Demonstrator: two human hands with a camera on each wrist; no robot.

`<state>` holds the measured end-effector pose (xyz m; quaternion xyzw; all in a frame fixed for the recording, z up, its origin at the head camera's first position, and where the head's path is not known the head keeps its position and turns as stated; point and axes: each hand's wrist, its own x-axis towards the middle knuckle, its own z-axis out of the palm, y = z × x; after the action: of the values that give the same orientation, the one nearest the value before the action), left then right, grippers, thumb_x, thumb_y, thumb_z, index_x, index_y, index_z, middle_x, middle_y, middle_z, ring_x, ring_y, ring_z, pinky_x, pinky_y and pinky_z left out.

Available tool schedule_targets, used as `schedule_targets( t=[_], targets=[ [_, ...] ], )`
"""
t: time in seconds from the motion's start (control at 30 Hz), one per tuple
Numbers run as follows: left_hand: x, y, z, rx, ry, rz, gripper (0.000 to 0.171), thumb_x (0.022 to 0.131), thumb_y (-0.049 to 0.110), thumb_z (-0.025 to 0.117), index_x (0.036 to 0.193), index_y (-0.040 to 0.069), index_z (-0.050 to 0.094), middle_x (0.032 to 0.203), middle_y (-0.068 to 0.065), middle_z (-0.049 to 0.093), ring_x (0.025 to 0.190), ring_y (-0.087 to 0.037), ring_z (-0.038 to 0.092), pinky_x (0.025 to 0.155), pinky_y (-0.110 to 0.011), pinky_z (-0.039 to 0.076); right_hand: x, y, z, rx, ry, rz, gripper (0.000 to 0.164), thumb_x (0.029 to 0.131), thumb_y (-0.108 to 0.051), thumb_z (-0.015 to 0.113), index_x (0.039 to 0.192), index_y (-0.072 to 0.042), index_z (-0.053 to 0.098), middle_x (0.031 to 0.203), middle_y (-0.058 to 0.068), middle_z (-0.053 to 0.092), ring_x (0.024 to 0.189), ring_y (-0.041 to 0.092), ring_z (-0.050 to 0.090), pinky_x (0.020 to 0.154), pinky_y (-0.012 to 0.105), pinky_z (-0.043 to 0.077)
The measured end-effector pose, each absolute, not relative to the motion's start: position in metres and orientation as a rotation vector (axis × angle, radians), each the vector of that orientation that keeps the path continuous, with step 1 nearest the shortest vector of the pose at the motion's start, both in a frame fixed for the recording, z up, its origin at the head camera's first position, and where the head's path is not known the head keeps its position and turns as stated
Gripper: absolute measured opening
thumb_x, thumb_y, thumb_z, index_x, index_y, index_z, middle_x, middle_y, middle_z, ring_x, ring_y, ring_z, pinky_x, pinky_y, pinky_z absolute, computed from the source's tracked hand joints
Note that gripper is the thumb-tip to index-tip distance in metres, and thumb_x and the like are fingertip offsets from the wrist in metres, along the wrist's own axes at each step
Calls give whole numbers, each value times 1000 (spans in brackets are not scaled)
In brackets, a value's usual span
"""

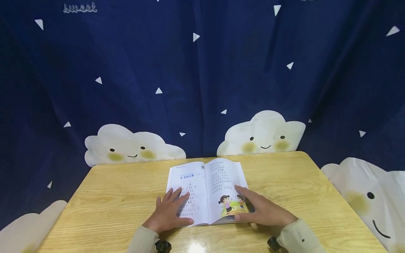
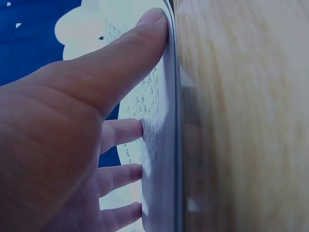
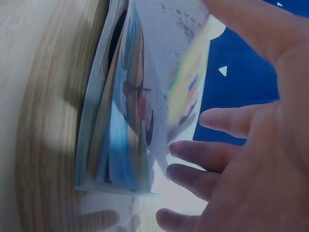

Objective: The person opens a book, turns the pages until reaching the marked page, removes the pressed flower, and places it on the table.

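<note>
- Open book (image 1: 206, 182) lay on the table (image 1: 120, 196), near its far edge's middle.
- Left grip (image 1: 167, 215) was released, fingers spread on left page (image 1: 186, 175).
- Right grip (image 1: 265, 210) was released, touching right page (image 1: 220, 177).

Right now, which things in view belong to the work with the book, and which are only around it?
Belongs to the work:
- book, lying open
- left hand, resting on its left page
- right hand, at its right side
- table, bearing the book

Only around it:
- curtain, behind the table, with printed clouds
</note>
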<state>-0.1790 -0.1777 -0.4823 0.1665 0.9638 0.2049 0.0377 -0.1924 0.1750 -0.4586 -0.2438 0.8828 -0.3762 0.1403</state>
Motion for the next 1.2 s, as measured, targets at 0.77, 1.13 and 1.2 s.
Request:
schedule_targets(
  t=[0.77, 1.13, 1.2],
  targets=[
    [-179, -176, -483, 491, 2952, 601, 94, 69, 72, 68, 145, 21, 46, 153, -15, 31, 140, -46, 21, 97, -79, 11, -184, 168, -448, -813, 2611, -1163, 99, 76, -43, 81, 154, -26, 23, 157, -1, 25, 142, 21, 24, 110, 55, 27],
    [-177, -175, -483, 497, 2952, 616, 93, 70, 71, 68, 145, 20, 46, 153, -15, 32, 140, -46, 21, 97, -79, 11, -187, 166, -449, -834, 2619, -1147, 101, 75, -38, 82, 154, -26, 22, 156, -7, 26, 141, 16, 25, 110, 52, 28],
    [-177, -176, -483, 503, 2948, 616, 94, 70, 71, 69, 145, 20, 46, 153, -15, 32, 140, -47, 21, 97, -80, 11, -186, 166, -450, -828, 2618, -1149, 101, 75, -38, 83, 154, -27, 21, 155, -6, 27, 141, 16, 26, 110, 52, 29]
  ],
)
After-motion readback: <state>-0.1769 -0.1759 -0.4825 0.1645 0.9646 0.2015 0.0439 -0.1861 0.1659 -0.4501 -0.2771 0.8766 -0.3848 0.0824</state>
